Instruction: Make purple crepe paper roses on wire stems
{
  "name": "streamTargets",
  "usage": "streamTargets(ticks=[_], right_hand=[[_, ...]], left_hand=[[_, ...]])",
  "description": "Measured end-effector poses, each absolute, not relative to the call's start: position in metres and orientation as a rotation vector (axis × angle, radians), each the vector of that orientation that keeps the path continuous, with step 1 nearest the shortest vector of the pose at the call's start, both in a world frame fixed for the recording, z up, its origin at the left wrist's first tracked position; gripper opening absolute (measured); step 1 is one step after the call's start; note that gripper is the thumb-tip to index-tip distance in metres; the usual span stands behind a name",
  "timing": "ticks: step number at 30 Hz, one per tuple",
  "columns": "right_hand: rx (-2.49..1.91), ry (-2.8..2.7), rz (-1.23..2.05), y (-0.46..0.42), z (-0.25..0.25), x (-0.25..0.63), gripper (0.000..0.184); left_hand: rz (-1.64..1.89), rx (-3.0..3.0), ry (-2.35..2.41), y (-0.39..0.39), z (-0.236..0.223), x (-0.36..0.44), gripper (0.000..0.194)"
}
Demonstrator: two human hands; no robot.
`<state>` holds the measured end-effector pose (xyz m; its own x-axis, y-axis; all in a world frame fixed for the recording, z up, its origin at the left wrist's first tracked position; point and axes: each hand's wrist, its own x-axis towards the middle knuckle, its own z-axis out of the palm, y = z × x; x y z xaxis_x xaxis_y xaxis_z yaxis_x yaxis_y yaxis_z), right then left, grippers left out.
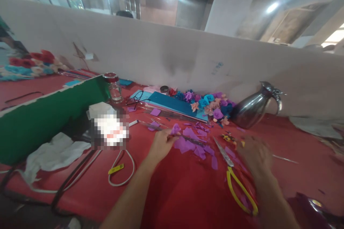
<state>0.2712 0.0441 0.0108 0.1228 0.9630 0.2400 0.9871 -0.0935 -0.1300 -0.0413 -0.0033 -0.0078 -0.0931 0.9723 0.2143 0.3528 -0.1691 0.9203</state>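
Observation:
My left hand (161,146) is closed, its thumb and fingers pinching a small purple paper flower (175,129). Cut purple paper pieces (185,145) lie just right of it on the red tabletop (172,193). My right hand (255,153) reaches over the table beside a small heap of yellow and black bits (228,138). Motion smears its fingers, so I cannot tell whether they grip anything. Between the hands lies a pair of scissors (231,166) with yellow handles, blades pointing away from me.
Finished paper flowers (212,105) are heaped at the back beside blue paper sheets (172,104) and eyeglasses (138,96). A metal jug (252,107) stands back right, a red-lidded glass jar (115,89) back left. A green panel (59,114), white cable (133,166) and crumpled tissue (53,152) occupy the left.

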Motion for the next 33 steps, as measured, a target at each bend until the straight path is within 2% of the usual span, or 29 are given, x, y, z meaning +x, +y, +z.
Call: streamTargets(ticks=[1, 3, 6, 11, 15, 18, 22, 25, 33], right_hand=[[-1.923, -1.986, -0.056, 0.036, 0.019, 0.249, 0.033], [-1.502, -2.112, 0.31, 0.022, 0.031, 0.203, 0.032], [-1.172, -2.176, 0.725, 0.01, 0.036, 0.145, 0.035], [-1.264, -2.144, 0.754, 0.013, 0.025, 0.119, 0.025], [-1.341, -1.885, 0.776, 0.022, 0.027, 0.127, 0.024], [-1.309, -1.547, 0.903, 0.025, 0.026, 0.132, 0.026], [-1.192, -1.226, 1.111, 0.027, 0.014, 0.137, 0.026], [-1.158, -1.048, 1.208, 0.029, 0.01, 0.142, 0.028], [-1.079, -0.939, 1.287, 0.026, 0.014, 0.138, 0.023]], left_hand=[[1.301, 1.568, 1.453, -0.004, -0.007, -0.04, 0.016], [1.356, 1.58, 1.419, -0.006, -0.005, -0.039, 0.015], [1.398, 1.56, 1.364, -0.007, -0.004, -0.037, 0.015], [1.388, 1.526, 1.301, -0.008, -0.003, -0.034, 0.013], [1.452, 1.46, 1.356, -0.009, -0.003, -0.031, 0.016], [1.543, 1.322, 1.378, -0.01, -0.004, -0.028, 0.02], [1.498, 1.283, 1.306, -0.012, -0.003, -0.025, 0.024], [1.505, 1.197, 1.229, -0.012, -0.002, -0.023, 0.021], [1.59, 0.808, 1.031, -0.01, 0.0, -0.02, 0.023]])
